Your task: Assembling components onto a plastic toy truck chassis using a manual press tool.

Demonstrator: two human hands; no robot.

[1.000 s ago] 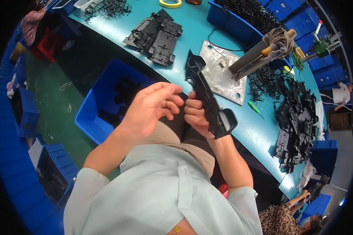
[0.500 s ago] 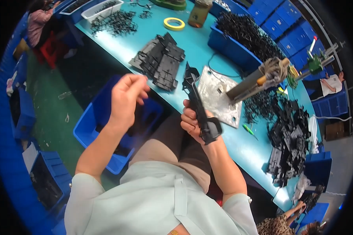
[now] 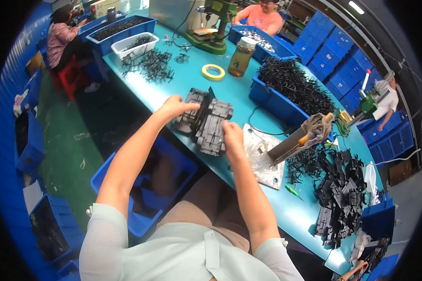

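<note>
A stack of black moulded plastic parts lies near the table's front edge, its pieces side by side with one thin dark piece standing up between them. My left hand grips the stack at its far left, thumb on top and fingers mostly hidden by the parts. At the right side my right hand is closed on the edge of the same parts, thumb towards the top. To the right of that hand is a metal base plate with an upright post wrapped in cord or cloth at its top.
Yellow tape and a lidded jar stand beyond the stack. A blue bin holds many black clips. More black parts are heaped at the right, near a green pen. Below the table edge sits a blue crate. Co-workers sit around.
My right hand has brought the long black part over to the stack and now grips there. My left hand, empty before, has reached forward onto the stack. The view has tilted up.
</note>
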